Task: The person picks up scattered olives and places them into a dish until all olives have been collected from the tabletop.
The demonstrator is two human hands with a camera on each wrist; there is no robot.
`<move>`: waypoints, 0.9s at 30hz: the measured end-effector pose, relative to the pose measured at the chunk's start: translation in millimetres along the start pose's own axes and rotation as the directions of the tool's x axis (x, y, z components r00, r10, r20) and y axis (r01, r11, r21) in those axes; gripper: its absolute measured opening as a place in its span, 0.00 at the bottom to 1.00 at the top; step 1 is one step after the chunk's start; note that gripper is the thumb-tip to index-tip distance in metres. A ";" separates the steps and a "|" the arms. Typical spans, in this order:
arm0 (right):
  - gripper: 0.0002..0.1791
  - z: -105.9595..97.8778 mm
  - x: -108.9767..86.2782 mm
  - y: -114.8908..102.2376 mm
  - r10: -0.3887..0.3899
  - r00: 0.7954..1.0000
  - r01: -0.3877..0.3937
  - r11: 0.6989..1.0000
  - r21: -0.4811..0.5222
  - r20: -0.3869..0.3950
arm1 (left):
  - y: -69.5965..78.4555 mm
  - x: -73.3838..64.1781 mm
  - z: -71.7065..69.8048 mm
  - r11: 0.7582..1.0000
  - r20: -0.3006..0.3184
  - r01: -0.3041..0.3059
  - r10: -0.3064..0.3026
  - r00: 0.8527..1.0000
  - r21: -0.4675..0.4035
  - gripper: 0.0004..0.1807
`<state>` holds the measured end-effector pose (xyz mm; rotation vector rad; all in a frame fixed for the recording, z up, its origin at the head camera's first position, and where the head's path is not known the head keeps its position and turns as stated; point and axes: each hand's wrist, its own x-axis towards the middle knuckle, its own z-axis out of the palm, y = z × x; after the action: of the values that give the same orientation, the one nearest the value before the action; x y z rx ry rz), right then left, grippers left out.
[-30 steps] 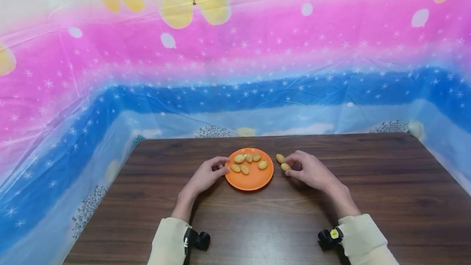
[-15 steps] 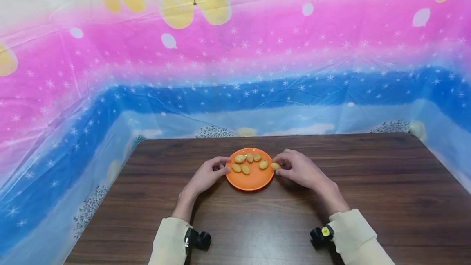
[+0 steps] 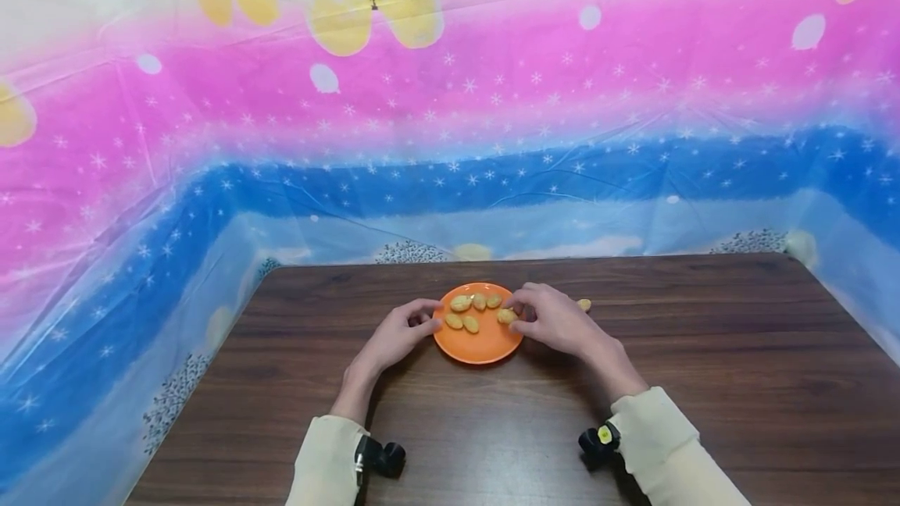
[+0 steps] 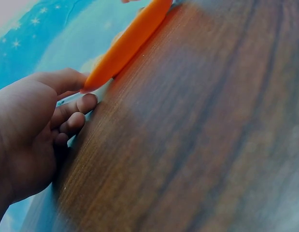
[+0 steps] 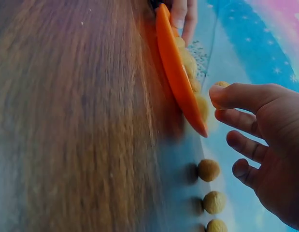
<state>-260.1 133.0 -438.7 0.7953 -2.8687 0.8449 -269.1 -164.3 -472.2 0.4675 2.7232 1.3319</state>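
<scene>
An orange plate (image 3: 480,347) stands near the table's far edge with several tan oval nuts (image 3: 460,304) on its back half. At its left rim my left hand (image 3: 395,338) holds the edge between thumb and fingers; the left wrist view shows this hand (image 4: 33,116) at the orange rim. My right hand (image 3: 555,318) is over the plate's right side. A tan nut (image 5: 221,84) shows between its thumb and finger, pinched just above the plate in the right wrist view; the rest of that nut is hidden.
More tan nuts lie in a row on the wooden table (image 3: 450,428) right of the plate; in the head view one nut (image 3: 584,304) shows behind my right hand. A patterned pink and blue cloth (image 3: 450,178) hangs beyond the far edge.
My right hand has moved left from beside the plate to over its right side, carrying a nut off the table. The left hand has kept its place at the rim.
</scene>
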 end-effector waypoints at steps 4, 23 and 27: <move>0.15 3.1 4.9 -3.5 -0.009 1.000 0.009 1.000 -0.008 -0.001 | -0.9 0.6 -0.1 1.000 0.000 -0.004 0.004 1.000 -0.004 0.19; 0.14 16.7 29.3 -15.1 -0.046 0.999 0.047 0.992 -0.120 0.011 | -1.6 0.7 -0.5 1.000 0.011 0.002 -0.002 1.000 -0.012 0.18; 0.15 19.4 31.4 -16.8 -0.058 0.998 0.060 0.988 -0.140 0.022 | -1.5 0.5 -1.0 1.000 0.012 0.000 0.000 1.000 -0.012 0.19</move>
<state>-277.2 96.3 -441.1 0.8703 -2.8649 0.6239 -270.2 -165.8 -472.8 0.4727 2.7046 1.3399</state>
